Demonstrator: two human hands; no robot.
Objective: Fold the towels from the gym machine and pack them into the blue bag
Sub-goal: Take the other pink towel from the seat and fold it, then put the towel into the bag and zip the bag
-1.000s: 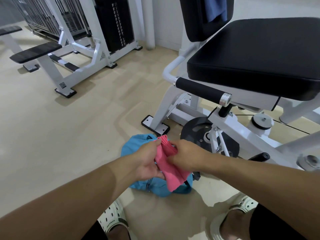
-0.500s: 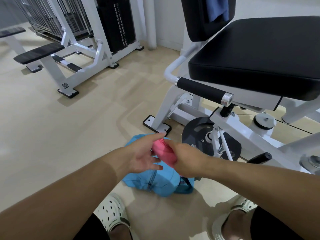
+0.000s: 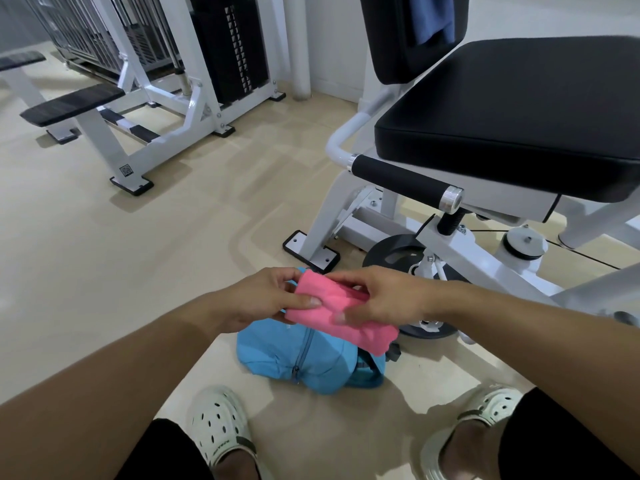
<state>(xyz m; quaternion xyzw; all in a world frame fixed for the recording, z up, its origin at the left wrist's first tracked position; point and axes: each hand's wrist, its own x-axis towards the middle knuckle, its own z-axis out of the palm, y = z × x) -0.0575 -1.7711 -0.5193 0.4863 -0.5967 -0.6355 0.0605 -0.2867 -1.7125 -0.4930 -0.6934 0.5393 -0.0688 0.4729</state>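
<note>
Your fingers (image 3: 304,301) pinch both ends of the folded pink towel (image 3: 337,315): your left hand (image 3: 258,301) grasps its left end, thumb on top, and your right hand (image 3: 379,299) grips its right part. You hold it in the air just above the blue bag (image 3: 304,358), which lies zipped on the floor (image 3: 104,254) between your white clogs (image 3: 218,424), near the gym machine (image 3: 485,133).

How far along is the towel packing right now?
Done: nothing visibly packed; the blue bag lies on the floor with its zip apparently closed. In hand: the left hand and right hand pinch a folded pink towel above the bag. Left: packing it, then folding the blue towel hanging on the machine's backrest.
</note>
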